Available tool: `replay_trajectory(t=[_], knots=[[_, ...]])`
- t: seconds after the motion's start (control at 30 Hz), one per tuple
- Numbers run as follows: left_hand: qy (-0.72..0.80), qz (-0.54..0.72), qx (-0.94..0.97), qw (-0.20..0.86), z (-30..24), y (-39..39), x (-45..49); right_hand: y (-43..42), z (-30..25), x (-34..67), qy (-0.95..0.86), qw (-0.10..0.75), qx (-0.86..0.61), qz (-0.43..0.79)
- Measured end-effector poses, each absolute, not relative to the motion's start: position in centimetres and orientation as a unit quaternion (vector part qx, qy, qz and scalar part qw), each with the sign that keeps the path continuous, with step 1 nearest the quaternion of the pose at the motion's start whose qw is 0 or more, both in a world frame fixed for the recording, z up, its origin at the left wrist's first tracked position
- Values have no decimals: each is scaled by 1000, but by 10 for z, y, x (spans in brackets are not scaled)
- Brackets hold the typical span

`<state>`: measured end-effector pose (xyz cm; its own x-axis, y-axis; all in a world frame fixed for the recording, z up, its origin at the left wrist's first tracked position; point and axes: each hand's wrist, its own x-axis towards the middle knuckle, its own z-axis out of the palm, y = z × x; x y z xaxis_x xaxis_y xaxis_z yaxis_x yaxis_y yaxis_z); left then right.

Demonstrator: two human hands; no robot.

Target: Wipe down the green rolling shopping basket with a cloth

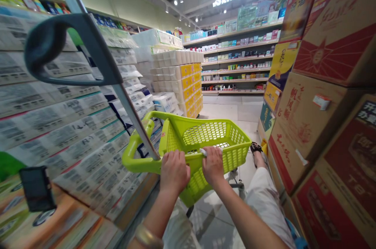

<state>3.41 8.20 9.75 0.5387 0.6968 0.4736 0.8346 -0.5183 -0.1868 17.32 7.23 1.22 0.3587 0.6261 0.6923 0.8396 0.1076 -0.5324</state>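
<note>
A lime-green plastic shopping cart [176, 198] with a latticed basket stands in front of me, its long side toward my body. My left hand [175, 170] is closed over the near rim, close to the foot of a slanted metal pole [133, 121]. Farther right along that rim, my right hand [213, 165] is closed too, with a crumpled white piece like tissue [203, 151] showing at its fingers. A dark grey loop handle [101, 51] sits high on the pole. No goods show in the visible part of the basket.
Stacked paper packs [73, 139] line the left, where a black phone-like device [37, 188] rests on orange packaging. Cardboard cartons [308, 112] rise close on the right. Tissue bundles [176, 69] and cosmetics shelves [235, 67] stand ahead. My sandalled foot [257, 151] is beside the cart.
</note>
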Motion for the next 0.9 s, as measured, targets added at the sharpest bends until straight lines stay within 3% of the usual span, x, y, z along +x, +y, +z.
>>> replay_trajectory(t=[0.17,0.3,0.57,0.73,0.9], knots=[[-431,-171,-864,196,95,81,37,74,22,143,-608,524,-593,-70],[-420,-171,-870,193,94,80,35,70,21,156,-657,493,-566,-71],[-421,-181,-867,194,94,80,40,64,11,184,-553,495,-662,-107],[-427,-188,-863,191,93,80,45,70,21,150,-598,531,-597,-62],[-433,-188,-856,209,93,81,44,66,16,174,-664,498,-553,-72]])
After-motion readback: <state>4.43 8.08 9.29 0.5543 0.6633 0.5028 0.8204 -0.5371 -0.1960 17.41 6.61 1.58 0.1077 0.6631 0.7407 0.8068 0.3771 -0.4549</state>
